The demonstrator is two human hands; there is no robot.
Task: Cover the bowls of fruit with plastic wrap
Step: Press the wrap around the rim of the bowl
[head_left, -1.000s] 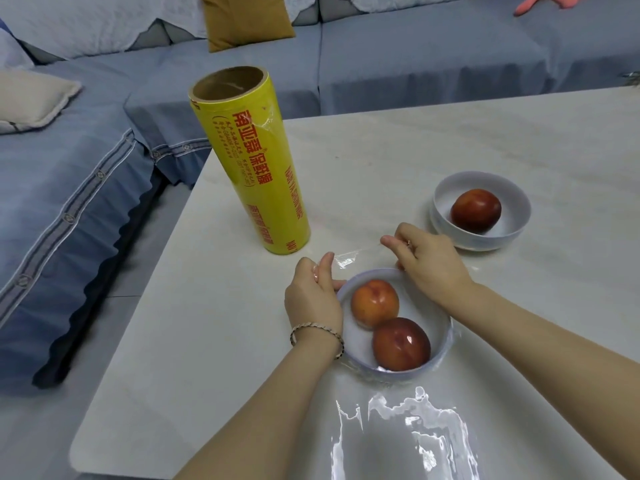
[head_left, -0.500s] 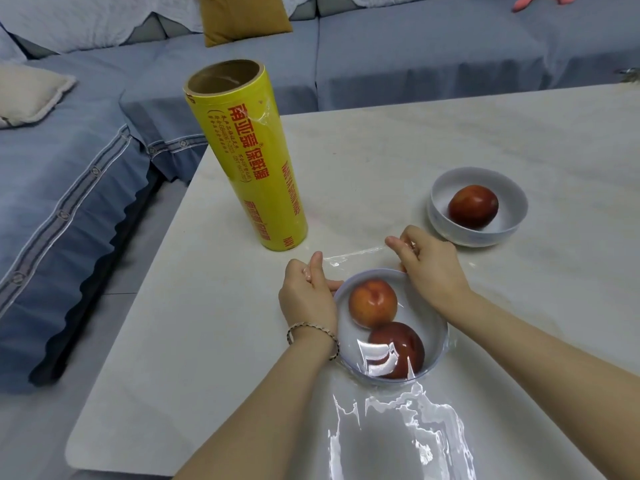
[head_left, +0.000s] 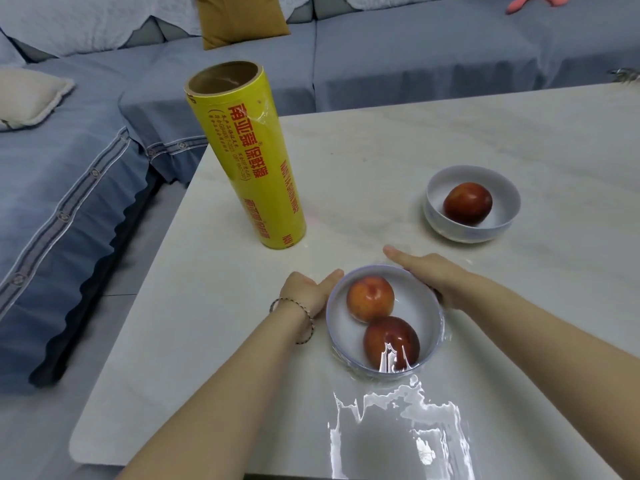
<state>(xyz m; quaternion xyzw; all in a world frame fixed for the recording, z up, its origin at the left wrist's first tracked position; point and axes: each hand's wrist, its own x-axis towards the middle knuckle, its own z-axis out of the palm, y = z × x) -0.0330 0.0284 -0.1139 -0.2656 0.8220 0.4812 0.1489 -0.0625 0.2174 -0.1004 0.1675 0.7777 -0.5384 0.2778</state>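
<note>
Blue sofa [head_left: 69,209] fills the left side and the back, with a cream cushion [head_left: 31,98] lying on it beyond the pale table [head_left: 381,140]. Well beyond the left fingertips, near the table's far left corner, the yellow roll of plastic wrap [head_left: 249,157] stands upright on end with its cardboard core open at the top.

The left hand [head_left: 308,289] lies at the left side of the near bowl [head_left: 333,327]. Its fingers are stretched out straight and close together, touching the bowl's wall just below the rim, and a beaded bracelet [head_left: 304,322] circles the wrist. Between the two hands the bowl holds an orange fruit [head_left: 370,298] and, nearer the person, a dark red fruit [head_left: 391,342]. The sheet of plastic wrap [head_left: 398,434] shines over the bowl's near rim and spreads in wrinkles across the table toward the person.

The right hand [head_left: 433,278] lies flat along the bowl's far right side, one finger pointing straight out past the rim. Its other fingers are hidden behind the bowl, so how they lie cannot be told.

Beyond and to the right of those fingers, apart from them, the far bowl [head_left: 510,192] sits with one red fruit [head_left: 467,203] inside.
</note>
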